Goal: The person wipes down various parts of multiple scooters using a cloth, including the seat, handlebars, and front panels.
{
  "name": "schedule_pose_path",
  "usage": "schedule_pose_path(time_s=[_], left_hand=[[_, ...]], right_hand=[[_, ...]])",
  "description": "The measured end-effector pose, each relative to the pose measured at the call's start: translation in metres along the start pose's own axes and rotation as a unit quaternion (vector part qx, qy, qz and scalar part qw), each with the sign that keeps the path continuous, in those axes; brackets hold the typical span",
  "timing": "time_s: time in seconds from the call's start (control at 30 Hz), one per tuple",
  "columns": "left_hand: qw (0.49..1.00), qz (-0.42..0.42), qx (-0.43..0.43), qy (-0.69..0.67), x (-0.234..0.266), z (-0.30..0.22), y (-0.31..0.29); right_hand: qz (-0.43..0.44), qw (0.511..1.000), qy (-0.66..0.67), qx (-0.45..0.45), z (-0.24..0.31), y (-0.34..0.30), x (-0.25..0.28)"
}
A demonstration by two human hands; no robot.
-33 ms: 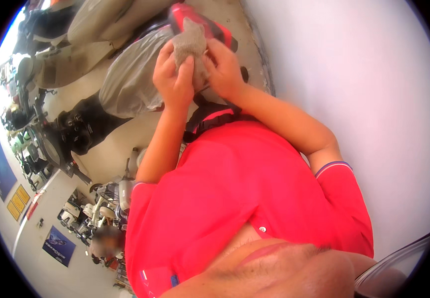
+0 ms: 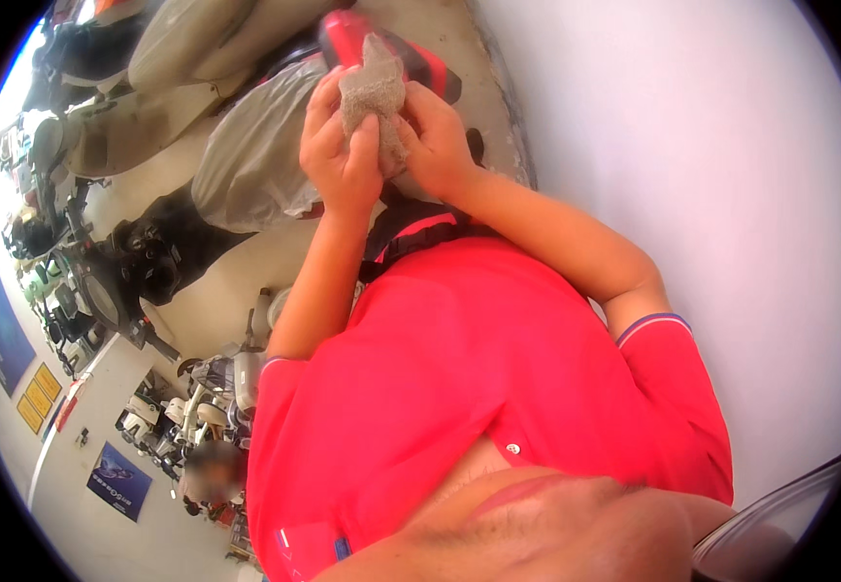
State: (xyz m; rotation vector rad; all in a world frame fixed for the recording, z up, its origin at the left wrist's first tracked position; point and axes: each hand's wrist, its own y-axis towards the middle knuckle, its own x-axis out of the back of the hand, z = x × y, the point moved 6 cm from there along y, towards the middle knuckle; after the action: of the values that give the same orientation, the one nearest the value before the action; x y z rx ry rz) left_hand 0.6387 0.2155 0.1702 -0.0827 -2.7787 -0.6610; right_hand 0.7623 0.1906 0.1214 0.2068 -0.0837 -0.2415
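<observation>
A crumpled grey-brown cloth (image 2: 372, 92) is bunched between my two hands, its upper end sticking up past the fingers. My left hand (image 2: 341, 150) grips it from the left, thumb pressed on the near side. On the other side, my right hand (image 2: 437, 141) has its fingers curled round the cloth's right edge. Both hands are held out in front of my body, close together. Just beyond them is a red and black object (image 2: 346, 39), partly hidden by the cloth and hands; I cannot tell what it is.
A grey plastic cover (image 2: 255, 145) lies left of my hands, near a large beige covered shape (image 2: 187, 44). Several scooters (image 2: 100, 281) stand further left, and another person (image 2: 212, 470) is at the lower left. A white wall (image 2: 673, 145) rises close on my right.
The cloth's upper tip has shifted slightly between my fingers. The red and black object appears a little further left. Both hands keep their hold.
</observation>
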Motion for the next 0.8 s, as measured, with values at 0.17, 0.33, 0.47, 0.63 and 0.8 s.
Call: schedule_pose_path(time_s=[0.17, 0.33, 0.47, 0.63, 0.8], left_hand=[[0.989, 0.031, -0.012, 0.141, -0.032, 0.003, 0.002], [0.986, 0.046, -0.052, 0.151, -0.023, 0.013, 0.011], [0.960, 0.017, 0.046, 0.277, -0.023, 0.047, 0.013], [0.951, 0.023, 0.103, 0.292, -0.024, 0.060, 0.010], [0.954, 0.038, 0.134, 0.264, -0.030, 0.053, 0.015]], right_hand=[[-0.028, 0.987, 0.152, -0.043, -0.005, 0.013, 0.023], [-0.021, 0.989, -0.009, -0.149, -0.075, 0.016, 0.035], [-0.075, 0.945, -0.152, -0.279, -0.184, -0.007, 0.065], [-0.016, 0.964, -0.175, -0.201, -0.161, 0.015, 0.039], [0.104, 0.932, -0.343, 0.053, -0.161, 0.045, -0.005]])
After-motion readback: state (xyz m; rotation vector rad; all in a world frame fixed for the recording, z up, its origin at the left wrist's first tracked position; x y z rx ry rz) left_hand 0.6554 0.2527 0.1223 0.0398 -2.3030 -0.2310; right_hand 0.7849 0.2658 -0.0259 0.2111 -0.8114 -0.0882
